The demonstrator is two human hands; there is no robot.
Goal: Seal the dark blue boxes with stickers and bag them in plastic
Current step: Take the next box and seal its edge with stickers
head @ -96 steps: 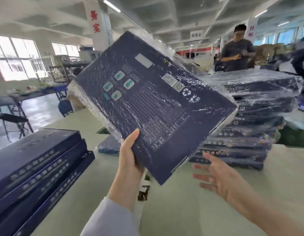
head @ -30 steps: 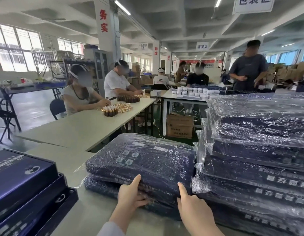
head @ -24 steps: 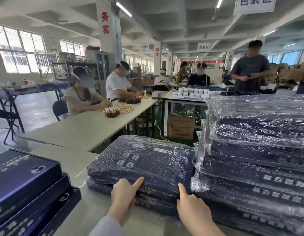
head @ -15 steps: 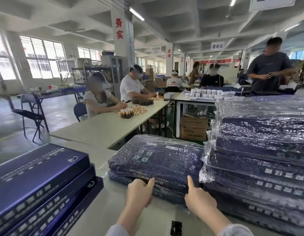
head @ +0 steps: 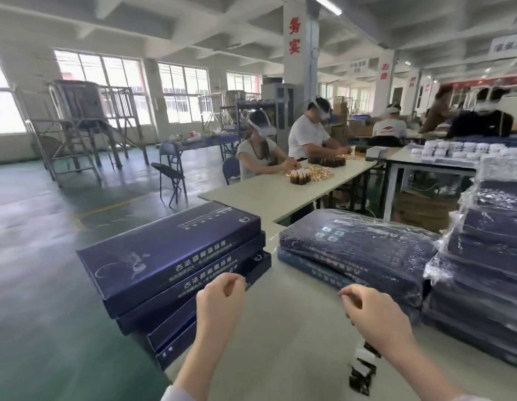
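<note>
Hands hover low over the pale surface (head: 292, 337). The left hand (head: 221, 296) is loosely curled and grasps nothing, and the right hand (head: 370, 311) is the same, with its fingers drooping inward. The left hand sits in front of the near right edge of a stack of bare dark blue boxes (head: 170, 256). I cannot tell whether it touches them. That stack stands on the left of the surface, several boxes high and slightly fanned, with pale lettering on the lids. Beyond the right hand lie two bagged boxes (head: 358, 250), one on top of the other, in crinkled clear plastic. Just beside them, to the right, rises a taller pile of bagged boxes (head: 483, 256). A strip of stickers (head: 363, 369) lies on the surface by the right wrist. At a far table (head: 251, 195), seated workers (head: 257, 154) bend over small brown bottles (head: 300, 178).
</note>
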